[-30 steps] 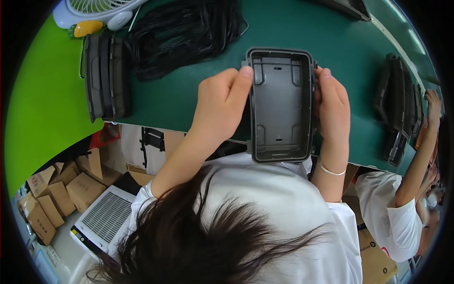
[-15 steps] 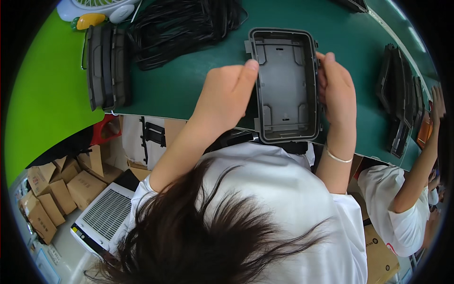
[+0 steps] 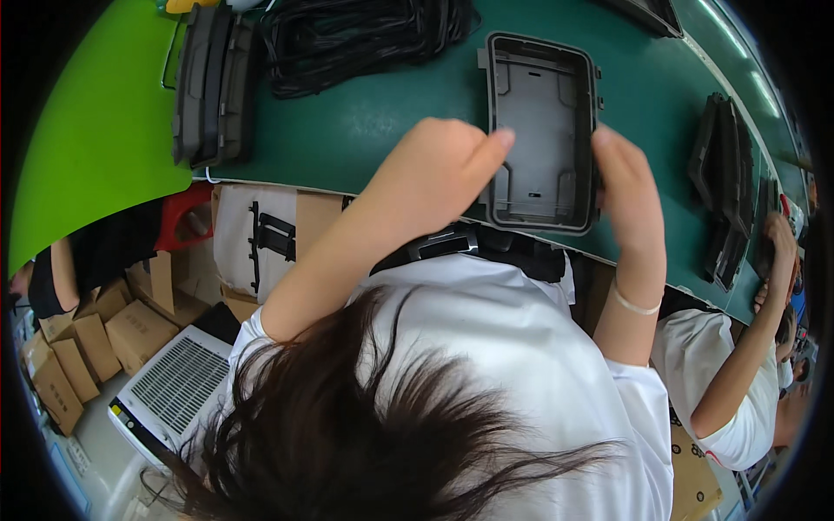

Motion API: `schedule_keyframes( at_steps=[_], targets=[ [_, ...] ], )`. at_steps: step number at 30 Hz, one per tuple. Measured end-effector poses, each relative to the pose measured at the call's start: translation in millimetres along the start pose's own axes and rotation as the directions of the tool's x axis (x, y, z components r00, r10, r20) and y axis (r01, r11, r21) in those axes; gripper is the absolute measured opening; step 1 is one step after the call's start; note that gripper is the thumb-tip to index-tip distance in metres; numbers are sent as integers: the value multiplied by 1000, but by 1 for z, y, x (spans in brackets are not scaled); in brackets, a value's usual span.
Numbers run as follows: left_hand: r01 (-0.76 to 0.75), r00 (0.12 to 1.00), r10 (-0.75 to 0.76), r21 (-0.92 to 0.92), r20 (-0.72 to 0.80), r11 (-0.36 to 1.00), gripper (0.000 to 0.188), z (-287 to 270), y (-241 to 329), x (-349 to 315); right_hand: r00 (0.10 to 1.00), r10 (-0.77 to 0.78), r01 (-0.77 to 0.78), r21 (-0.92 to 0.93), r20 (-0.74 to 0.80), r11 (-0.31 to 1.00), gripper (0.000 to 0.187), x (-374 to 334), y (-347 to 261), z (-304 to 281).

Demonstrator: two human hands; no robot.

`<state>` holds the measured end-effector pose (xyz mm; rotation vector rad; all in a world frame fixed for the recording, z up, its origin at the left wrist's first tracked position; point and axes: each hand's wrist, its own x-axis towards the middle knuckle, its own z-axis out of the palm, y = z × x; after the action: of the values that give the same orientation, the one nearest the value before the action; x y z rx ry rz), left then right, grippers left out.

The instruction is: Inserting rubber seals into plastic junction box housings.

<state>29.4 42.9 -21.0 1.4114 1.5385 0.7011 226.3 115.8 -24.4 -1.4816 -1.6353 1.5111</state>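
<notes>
"Green tabletop (image 3: 347, 130): any room?"
"Bare patches left and right of the grey case (image 3: 534, 130), near the front edge (image 3: 278, 186)."
"Fingers (image 3: 612, 148)?"
"Left hand (image 3: 447, 169), right hand (image 3: 627, 174): half-curled at its sides, grip unclear."

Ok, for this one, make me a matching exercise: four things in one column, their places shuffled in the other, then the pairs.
Things
1. grey rectangular case shell
2. bundle of looped black strands
3. pale bracelet
4. brown cardboard boxes

Places
A. around the right wrist
B. below table level, at the lower left of the picture
C. between the left hand and the right hand
D. on the green tabletop, at the picture's top edge

Pairs: 1-C, 2-D, 3-A, 4-B
</notes>
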Motion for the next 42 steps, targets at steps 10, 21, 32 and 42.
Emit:
schedule_keyframes(
  at_steps=[10, 21, 32, 42],
  targets=[
    [93, 994, -101, -181, -33, 979, 54, -6, -10, 23, 984, -158, 152, -77, -85, 985, 40, 22, -5, 10],
    [70, 997, -77, -236, -21, 969, 46, 4, -2, 2, 942, -320, 275, -308, -105, 911, 37, 9, 4, 12],
    [-39, 987, 24, -95, -159, 995, 46, 13, -11, -1, 986, -141, 129, -118, -93, 985, 24, -13, 12, 15],
    [-90, 878, 244, 357, -412, 930, 31, 6, -9, -5, 879, -419, 382, -192, -228, 904, 43, -15, 18, 5]
  ],
)
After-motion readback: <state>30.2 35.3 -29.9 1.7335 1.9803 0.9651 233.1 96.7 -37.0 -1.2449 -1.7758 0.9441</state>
